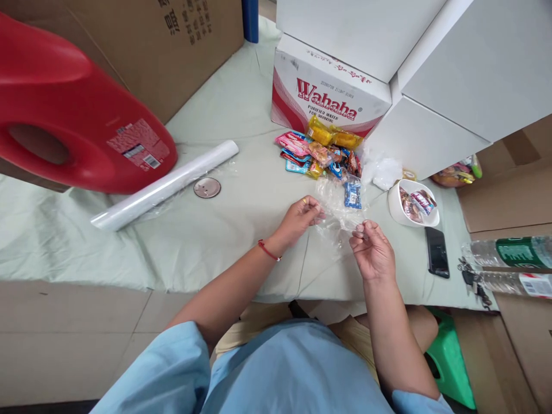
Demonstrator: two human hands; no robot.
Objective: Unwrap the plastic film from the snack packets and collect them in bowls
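Observation:
A clear plastic bag (334,213) is stretched between my two hands over the cloth-covered table. My left hand (302,218) pinches its left side, fingers closed. On the other side my right hand (371,247) grips the bag's edge between thumb and fingers. Just behind the bag, and partly seen through it, lies a small blue snack packet (352,195). Beyond that a heap of wrapped snacks (319,150) in several colours rests against a carton. Crumpled white plastic (382,168) sits to the right of the heap.
A white bowl (393,202) with wrapped snacks and a black phone (437,252) are at the right, near plastic bottles (483,253). At the left are a plastic film roll (172,184), a round metal lid (207,187) and a large red jug (86,115). A Wahaha carton (284,86) stands behind.

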